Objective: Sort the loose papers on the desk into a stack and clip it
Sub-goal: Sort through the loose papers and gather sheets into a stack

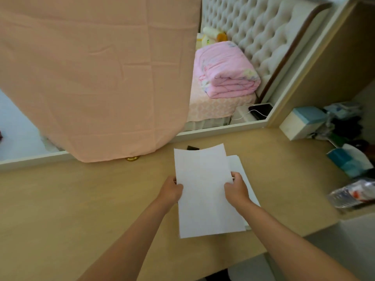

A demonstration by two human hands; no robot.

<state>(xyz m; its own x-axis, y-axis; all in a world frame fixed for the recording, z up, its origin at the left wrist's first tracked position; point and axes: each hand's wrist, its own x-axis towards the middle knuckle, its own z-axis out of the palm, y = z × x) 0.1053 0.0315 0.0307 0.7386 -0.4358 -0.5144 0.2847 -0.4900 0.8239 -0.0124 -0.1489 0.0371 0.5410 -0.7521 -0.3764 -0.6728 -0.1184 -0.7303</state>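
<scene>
A white sheet of paper [205, 191] is held over the middle of the beige desk [81, 199]. My left hand [171, 190] grips its left edge and my right hand [236, 188] grips its right edge, thumbs on top. Beneath it, on the desk, lies a stack of more white papers [242, 175], showing only along its right side. A small black object [192, 148], possibly a clip, peeks out behind the sheet's far edge; most of it is hidden.
A pink cloth [91, 78] hangs down to the desk's far edge, with a gold object [133, 158] under its hem. Boxes [304, 122], tissue packs [349, 161] and a plastic bottle [353, 194] crowd the right side. A mirror [233, 74] stands behind the desk.
</scene>
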